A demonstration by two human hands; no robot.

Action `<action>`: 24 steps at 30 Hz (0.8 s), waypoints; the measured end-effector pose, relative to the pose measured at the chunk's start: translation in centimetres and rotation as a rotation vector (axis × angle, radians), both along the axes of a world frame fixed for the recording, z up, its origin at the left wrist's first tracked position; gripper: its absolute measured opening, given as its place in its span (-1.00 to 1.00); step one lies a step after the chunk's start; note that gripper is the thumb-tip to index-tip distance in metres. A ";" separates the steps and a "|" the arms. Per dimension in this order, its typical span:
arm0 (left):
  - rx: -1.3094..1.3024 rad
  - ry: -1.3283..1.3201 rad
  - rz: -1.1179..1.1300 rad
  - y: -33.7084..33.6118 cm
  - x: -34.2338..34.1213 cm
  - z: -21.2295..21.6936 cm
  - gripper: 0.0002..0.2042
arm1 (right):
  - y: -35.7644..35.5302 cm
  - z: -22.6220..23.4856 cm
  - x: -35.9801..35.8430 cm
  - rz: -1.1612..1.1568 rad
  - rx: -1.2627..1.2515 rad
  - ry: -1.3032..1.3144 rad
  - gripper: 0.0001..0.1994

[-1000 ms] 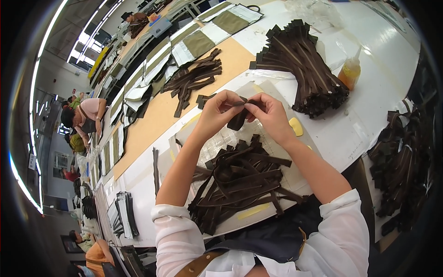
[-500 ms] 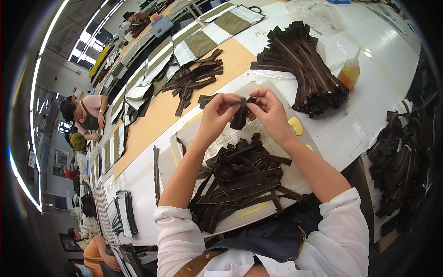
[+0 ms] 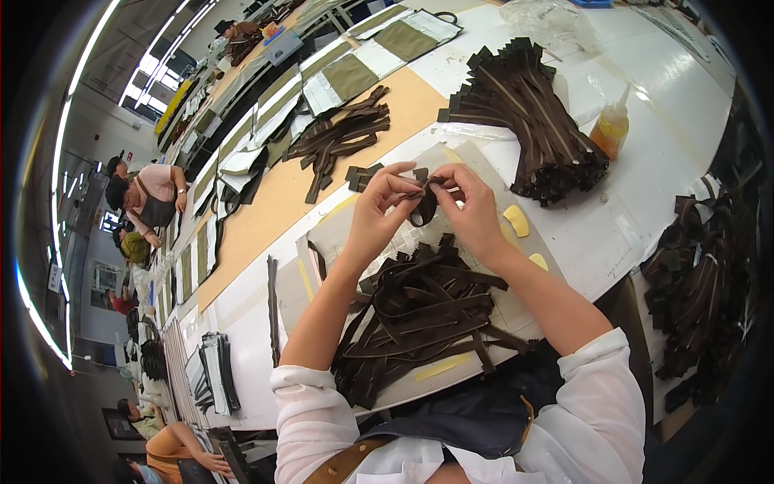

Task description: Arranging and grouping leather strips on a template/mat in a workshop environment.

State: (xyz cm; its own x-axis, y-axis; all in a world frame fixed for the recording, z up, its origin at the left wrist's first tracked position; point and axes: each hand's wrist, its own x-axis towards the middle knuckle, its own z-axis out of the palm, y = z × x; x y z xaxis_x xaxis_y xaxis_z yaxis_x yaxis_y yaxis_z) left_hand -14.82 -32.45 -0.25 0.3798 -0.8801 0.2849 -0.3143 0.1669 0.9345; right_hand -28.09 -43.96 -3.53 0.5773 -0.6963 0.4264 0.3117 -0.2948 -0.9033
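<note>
Dark brown looped zipper strip (image 3: 422, 206) pinched between fingertips of left hand (image 3: 379, 211) and right hand (image 3: 476, 210), both raised above heaped brown zipper strips (image 3: 419, 310).

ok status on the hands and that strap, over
Left hand and right hand both pinching one dark strap above the mat. Loose strap pile underneath. Nothing in the way.

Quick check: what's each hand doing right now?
Left hand: closed, pinching one end of the dark strip.
Right hand: closed, pinching the same strip's other end.
</note>
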 end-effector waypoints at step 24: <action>-0.441 0.466 0.650 20.3 17.3 6.0 -0.85 | -2.5 -0.9 0.0 0.245 0.791 -0.373 -0.95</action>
State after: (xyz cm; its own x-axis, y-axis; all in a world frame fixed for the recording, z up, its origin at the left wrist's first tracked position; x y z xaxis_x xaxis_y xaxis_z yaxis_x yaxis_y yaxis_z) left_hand 2.53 -12.19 5.80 0.9237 -0.3004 0.2377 -0.0777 0.4608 0.8841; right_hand -28.09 -46.48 -4.48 0.6678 -0.7415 0.0650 0.5971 0.4816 -0.6415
